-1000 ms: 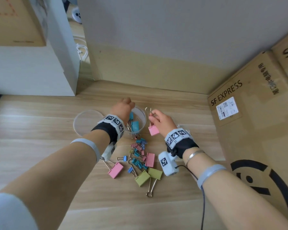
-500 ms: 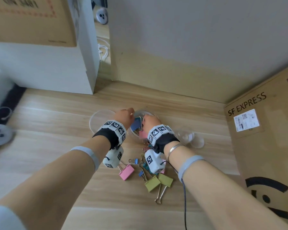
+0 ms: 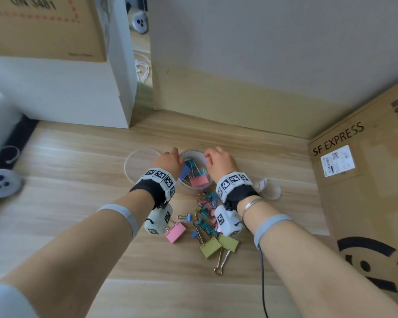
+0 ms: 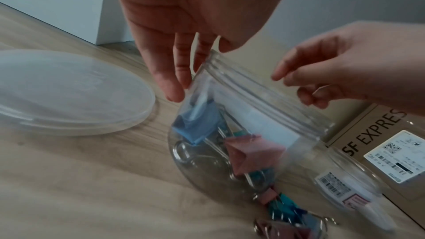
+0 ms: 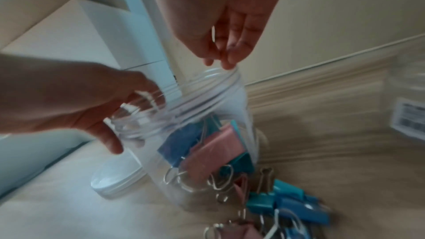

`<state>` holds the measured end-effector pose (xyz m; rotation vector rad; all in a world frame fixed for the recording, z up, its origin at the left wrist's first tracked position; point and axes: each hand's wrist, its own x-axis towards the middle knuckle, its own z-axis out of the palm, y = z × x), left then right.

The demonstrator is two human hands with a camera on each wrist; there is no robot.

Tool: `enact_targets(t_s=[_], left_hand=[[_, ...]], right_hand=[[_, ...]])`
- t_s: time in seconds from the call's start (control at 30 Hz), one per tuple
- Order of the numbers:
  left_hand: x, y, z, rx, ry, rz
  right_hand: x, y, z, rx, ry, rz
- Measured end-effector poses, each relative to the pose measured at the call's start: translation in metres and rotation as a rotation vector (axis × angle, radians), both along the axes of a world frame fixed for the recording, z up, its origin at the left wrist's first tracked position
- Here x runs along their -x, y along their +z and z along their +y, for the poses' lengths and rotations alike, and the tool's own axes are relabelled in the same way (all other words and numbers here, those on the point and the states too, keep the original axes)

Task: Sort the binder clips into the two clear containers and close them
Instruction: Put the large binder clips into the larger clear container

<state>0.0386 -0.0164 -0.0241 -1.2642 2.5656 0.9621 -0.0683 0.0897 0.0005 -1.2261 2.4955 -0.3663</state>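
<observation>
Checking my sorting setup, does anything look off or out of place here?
Yes: the second clear container lies on its side right of the hands, holding no clips. Loose binder clips are heaped on the floor. The upright jar looks fine.

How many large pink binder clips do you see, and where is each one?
2. One pink clip lies inside the open jar; another pink clip lies on the floor under the left wrist. More may hide behind the right wrist camera.
</observation>
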Motion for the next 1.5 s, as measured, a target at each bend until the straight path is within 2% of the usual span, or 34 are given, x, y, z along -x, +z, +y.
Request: enact_targets(t_s=[0.07,0.13,0.2,0.33,0.4,0.53,0.67,0.8,0.9,1.1,1.2,1.33,1.5], left_hand=[[-0.006,0.000,0.005,-0.009,0.036,-0.009],[-0.012,-0.002,0.013,-0.039,0.058,-0.034],[-0.019,-0.006,0.018,-0.067,0.133,-0.074],[-0.027,-0.015,0.025,-0.163,0.171,-0.085],[-0.031,-0.014,0.029,-0.216,0.088,-0.156],[-0.043,-0.016,0.047,-0.207,-0.216,-0.323],[-0.053,-0.029,0.064,-0.288,-0.458,-0.377],[-0.058,-0.034,0.066,-0.211,-0.648,-0.455],[-0.059,-0.035,0.070,-0.151,-0.706,-0.474],[-0.056,-0.032,0.069,-0.129,-0.800,-0.431],[-0.053,-0.028,0.067,-0.158,-0.794,-0.329],[-0.047,-0.008,0.060,-0.304,-0.710,-0.172],[-0.035,0.021,0.047,-0.288,-0.622,0.064]], right_hand=[[0.005,0.000,0.013,0.081,-0.049,0.025],[0.008,-0.003,0.027,0.041,-0.095,0.011],[0.008,-0.012,0.042,-0.095,-0.122,-0.054],[0.002,-0.031,0.068,-0.382,-0.091,-0.199],[-0.002,-0.038,0.079,-0.465,-0.061,-0.256],[-0.007,-0.041,0.093,-0.553,-0.050,-0.294],[-0.011,-0.046,0.097,-0.620,-0.008,-0.291],[-0.014,-0.051,0.095,-0.604,-0.007,-0.292],[-0.013,-0.048,0.093,-0.581,-0.010,-0.326],[-0.007,-0.040,0.098,-0.512,-0.001,-0.384],[-0.004,-0.038,0.101,-0.499,0.013,-0.443],[-0.001,-0.037,0.106,-0.455,-0.017,-0.489],[0.002,-0.033,0.105,-0.375,-0.042,-0.552]])
